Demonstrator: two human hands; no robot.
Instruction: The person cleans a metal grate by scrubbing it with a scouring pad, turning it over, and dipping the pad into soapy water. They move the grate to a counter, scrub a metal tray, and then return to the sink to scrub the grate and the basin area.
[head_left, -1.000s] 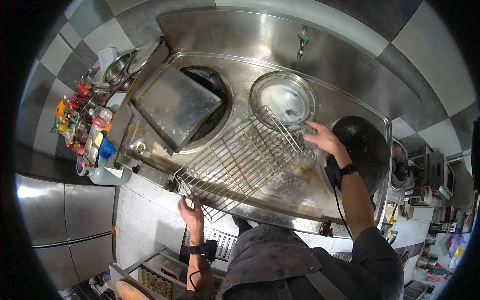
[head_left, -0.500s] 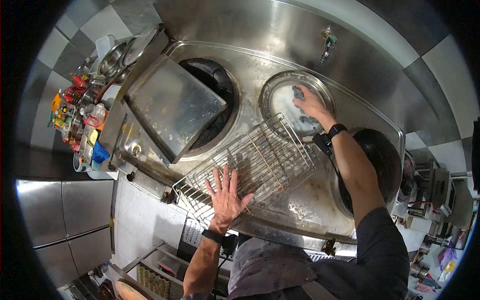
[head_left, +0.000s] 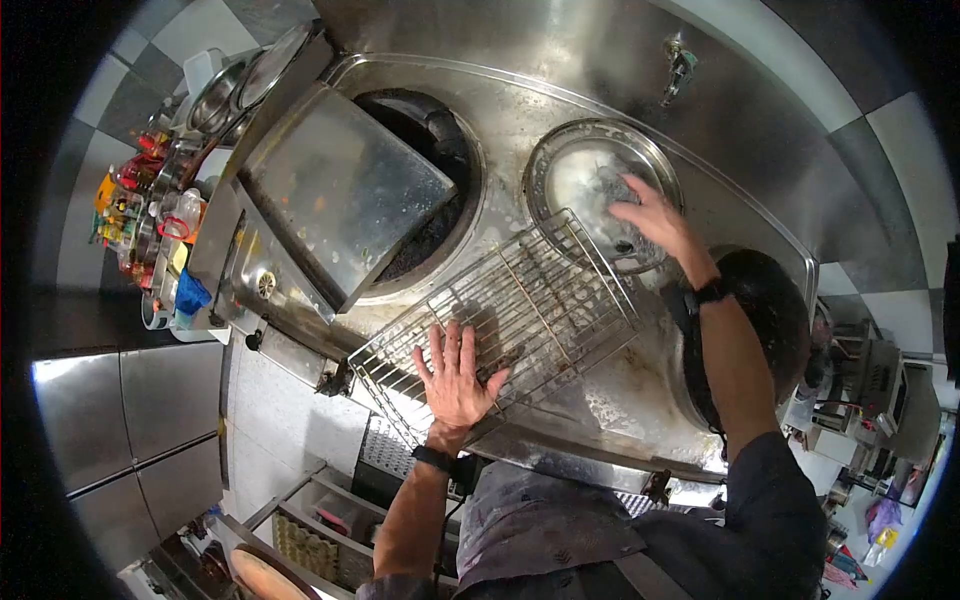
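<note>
My left hand (head_left: 459, 385) lies flat on the near-left part of a wire rack (head_left: 530, 310), fingers stretched out and thumb apart. The rack rests slanted over the steel worktop, its far corner overlapping the rim of a round metal basin (head_left: 537, 165). Whitish, sudsy water (head_left: 572, 178) fills the basin. Inside it, my right hand (head_left: 655, 218) grips a grey scouring pad (head_left: 602, 192) between thumb and fingers; the pad is slightly blurred. A dark patch shows in the water below that hand.
A large metal sheet pan (head_left: 345, 190) leans across a blackened burner well (head_left: 460, 190) on the left. At right sits a dark wok (head_left: 765, 320). A tap (head_left: 679, 72) juts from the back wall. Bottles and bowls (head_left: 165, 205) crowd the far left.
My right hand has shifted slightly right within the basin, along with the grey pad. The left hand stays flat on the rack. The whole view has tilted a little.
</note>
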